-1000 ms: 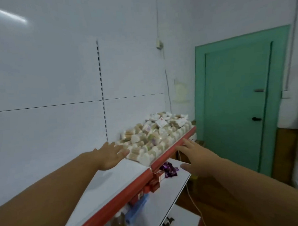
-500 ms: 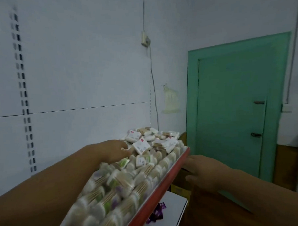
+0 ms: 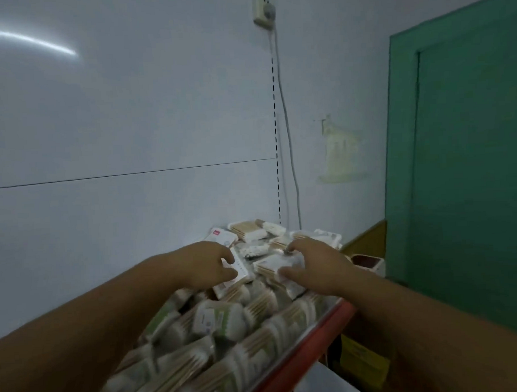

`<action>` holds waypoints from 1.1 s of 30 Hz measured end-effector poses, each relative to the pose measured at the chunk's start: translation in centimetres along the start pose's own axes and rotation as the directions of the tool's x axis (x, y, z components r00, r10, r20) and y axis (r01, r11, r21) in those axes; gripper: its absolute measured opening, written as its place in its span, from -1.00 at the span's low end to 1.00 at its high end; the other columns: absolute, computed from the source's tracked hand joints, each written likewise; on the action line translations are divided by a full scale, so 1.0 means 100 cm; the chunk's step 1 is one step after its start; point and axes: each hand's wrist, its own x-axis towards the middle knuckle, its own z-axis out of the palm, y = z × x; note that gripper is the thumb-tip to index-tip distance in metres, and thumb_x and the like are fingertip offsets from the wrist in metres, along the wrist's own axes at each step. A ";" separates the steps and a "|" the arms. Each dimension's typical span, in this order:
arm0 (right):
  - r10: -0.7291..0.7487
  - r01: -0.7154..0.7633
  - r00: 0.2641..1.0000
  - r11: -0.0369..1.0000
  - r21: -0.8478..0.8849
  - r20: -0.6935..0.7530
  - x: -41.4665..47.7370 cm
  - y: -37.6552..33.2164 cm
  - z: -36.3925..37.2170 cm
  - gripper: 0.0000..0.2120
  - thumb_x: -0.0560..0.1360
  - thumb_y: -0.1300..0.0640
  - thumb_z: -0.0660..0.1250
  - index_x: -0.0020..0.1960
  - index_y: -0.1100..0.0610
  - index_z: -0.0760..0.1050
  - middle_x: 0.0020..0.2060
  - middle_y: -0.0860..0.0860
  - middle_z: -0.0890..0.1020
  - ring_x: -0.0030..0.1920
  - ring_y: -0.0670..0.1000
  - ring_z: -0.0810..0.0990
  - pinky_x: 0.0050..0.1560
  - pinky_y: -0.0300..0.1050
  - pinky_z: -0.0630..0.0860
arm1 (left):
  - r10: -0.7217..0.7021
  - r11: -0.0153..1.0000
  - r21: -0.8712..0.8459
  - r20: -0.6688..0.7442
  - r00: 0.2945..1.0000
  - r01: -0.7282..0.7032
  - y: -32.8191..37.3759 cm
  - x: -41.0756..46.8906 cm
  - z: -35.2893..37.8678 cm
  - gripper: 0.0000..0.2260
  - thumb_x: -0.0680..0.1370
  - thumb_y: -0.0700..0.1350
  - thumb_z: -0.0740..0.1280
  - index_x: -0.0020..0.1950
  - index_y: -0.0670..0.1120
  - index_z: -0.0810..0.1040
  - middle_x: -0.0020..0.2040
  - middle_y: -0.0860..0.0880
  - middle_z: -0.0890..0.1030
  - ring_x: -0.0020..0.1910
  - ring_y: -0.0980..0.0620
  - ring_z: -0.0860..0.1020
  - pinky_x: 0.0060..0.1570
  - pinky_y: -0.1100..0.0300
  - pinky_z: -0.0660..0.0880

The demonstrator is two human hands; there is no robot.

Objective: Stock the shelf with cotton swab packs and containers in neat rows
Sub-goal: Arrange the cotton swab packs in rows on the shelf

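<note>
where packs (image 3: pixel 221 319) heap, two hands (image 3: pixel 207 263) (image 3: pixel 316 264) grip two.

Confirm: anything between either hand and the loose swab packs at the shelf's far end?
Nothing visible. The left hand pinches a white flat pack, and the right hand holds a clear swab pack beside it, both atop the stocked rows.
</note>
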 end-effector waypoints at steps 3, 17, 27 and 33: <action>-0.118 0.123 0.992 0.988 -0.090 0.053 0.028 0.005 0.015 -0.38 0.32 -0.40 0.28 0.20 0.00 0.52 0.15 -0.04 0.57 0.20 0.00 0.47 0.29 -0.03 0.31 | -0.141 0.990 -0.041 -0.095 0.985 0.138 0.017 0.016 0.003 -0.68 0.58 0.07 0.21 0.24 -0.02 0.56 0.24 -0.04 0.57 0.19 0.01 0.51 0.13 0.20 0.40; -0.119 0.361 0.919 0.633 0.685 -0.375 0.045 0.025 0.035 -0.78 0.26 0.01 0.52 -0.12 -0.07 0.59 -0.01 -0.23 0.58 0.02 -0.43 0.48 0.02 -0.53 0.36 | -0.636 0.276 -0.961 -0.178 0.751 0.005 0.078 -0.015 0.028 -0.27 0.23 0.30 0.46 0.29 -0.06 0.55 0.12 0.00 0.65 0.04 0.05 0.64 0.09 0.02 0.58; -0.268 0.288 0.956 0.933 0.215 -0.116 0.040 0.056 0.029 -0.47 0.36 -0.36 0.24 0.19 -0.07 0.48 0.22 -0.14 0.48 0.28 -0.05 0.39 0.30 -0.06 0.25 | -0.739 -0.252 -0.902 -0.053 0.671 -0.349 0.082 0.021 0.072 -0.78 0.60 -0.25 0.16 0.18 -0.09 0.50 -0.10 -0.22 0.70 -0.21 -0.17 0.69 -0.29 0.04 0.65; -0.292 0.293 0.956 0.955 -0.043 0.020 0.028 0.053 0.046 -0.15 0.15 -0.60 0.01 0.24 -0.14 0.44 0.41 -0.09 0.29 0.44 -0.01 0.11 0.28 0.09 -0.16 | -0.697 -0.379 -0.838 -0.020 0.717 -0.392 0.089 0.015 0.080 -0.72 0.46 -0.29 0.23 0.17 -0.21 0.52 -0.05 -0.24 0.68 -0.16 -0.18 0.68 -0.26 0.05 0.65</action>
